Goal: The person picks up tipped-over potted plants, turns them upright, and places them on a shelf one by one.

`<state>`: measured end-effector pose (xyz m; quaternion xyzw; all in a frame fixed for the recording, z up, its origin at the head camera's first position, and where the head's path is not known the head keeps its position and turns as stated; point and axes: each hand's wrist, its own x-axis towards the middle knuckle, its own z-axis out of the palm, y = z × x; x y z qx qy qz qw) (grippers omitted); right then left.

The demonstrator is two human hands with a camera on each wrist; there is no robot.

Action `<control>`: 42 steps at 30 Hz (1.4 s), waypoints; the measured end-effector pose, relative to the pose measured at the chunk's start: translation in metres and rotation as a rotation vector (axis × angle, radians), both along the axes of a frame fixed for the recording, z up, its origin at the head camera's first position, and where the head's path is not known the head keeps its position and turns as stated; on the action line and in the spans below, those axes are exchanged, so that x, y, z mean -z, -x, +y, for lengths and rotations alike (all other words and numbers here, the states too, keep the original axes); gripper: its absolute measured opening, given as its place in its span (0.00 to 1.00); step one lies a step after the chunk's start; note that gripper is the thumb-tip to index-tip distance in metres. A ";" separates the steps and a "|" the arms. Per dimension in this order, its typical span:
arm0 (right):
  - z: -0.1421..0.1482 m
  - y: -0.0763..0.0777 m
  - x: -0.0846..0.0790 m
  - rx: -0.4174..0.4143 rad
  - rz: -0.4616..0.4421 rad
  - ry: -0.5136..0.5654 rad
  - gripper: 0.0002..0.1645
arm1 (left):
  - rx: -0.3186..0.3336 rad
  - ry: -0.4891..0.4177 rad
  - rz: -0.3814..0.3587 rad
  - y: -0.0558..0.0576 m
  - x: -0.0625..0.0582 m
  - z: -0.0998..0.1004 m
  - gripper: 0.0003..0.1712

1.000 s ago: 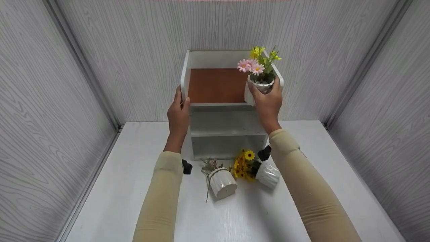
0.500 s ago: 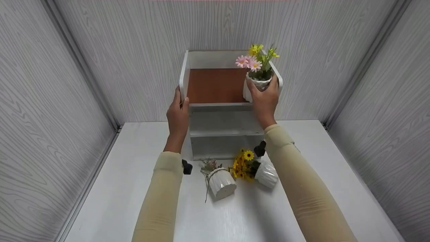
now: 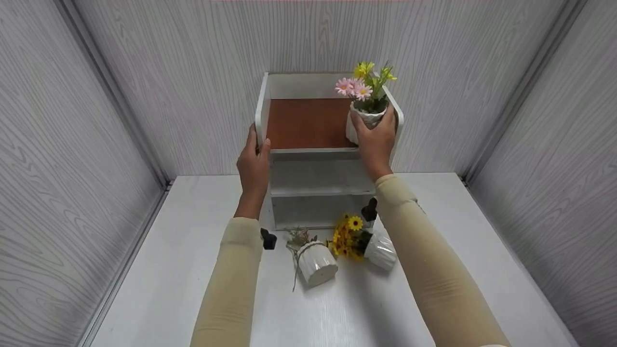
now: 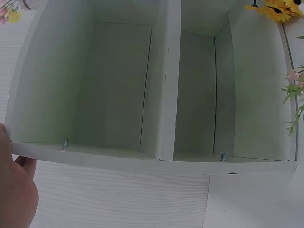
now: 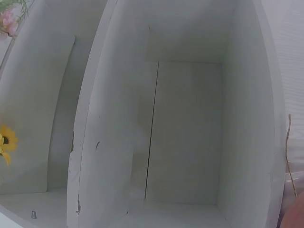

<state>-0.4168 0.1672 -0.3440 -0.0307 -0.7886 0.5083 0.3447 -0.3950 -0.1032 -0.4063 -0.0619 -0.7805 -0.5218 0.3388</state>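
In the head view, my left hand (image 3: 254, 166) grips the left side panel of a small white shelf unit (image 3: 320, 176), thumb on the panel's front edge. My right hand (image 3: 377, 144) holds a white flowerpot (image 3: 353, 132) between thumb and fingers. Pink and yellow flowers (image 3: 361, 89) rise from it. The pot is over the right end of the brown top board (image 3: 308, 123), beside the right side panel; its base is partly hidden by my hand. The left wrist view shows part of my left hand (image 4: 16, 190) at the panel; only a sliver of my right hand (image 5: 294, 213) appears in the right wrist view.
Before the shelf, a white pot with a string (image 3: 316, 265) lies tipped over on the white table (image 3: 159, 279). Next to it lies another white pot (image 3: 381, 251) with yellow flowers (image 3: 348, 238). Two lower compartments face forward. Grey wood-grain walls (image 3: 217, 58) enclose the table.
My right hand and the flowerpot have moved slightly back and to the left over the top board. My left hand stays on the side panel. The tipped pots lie as before.
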 end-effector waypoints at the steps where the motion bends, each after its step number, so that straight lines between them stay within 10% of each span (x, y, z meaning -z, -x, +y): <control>1: 0.001 0.001 0.000 0.001 0.000 0.001 0.64 | 0.005 -0.003 0.002 0.001 -0.001 0.001 0.34; 24: 0.018 -0.037 0.007 -0.088 -0.022 -0.047 0.60 | 0.049 -0.022 -0.005 0.002 -0.003 0.006 0.33; 42: 0.062 -0.113 0.077 -0.226 -0.065 -0.430 0.51 | 0.071 -0.035 0.010 0.002 -0.001 0.002 0.33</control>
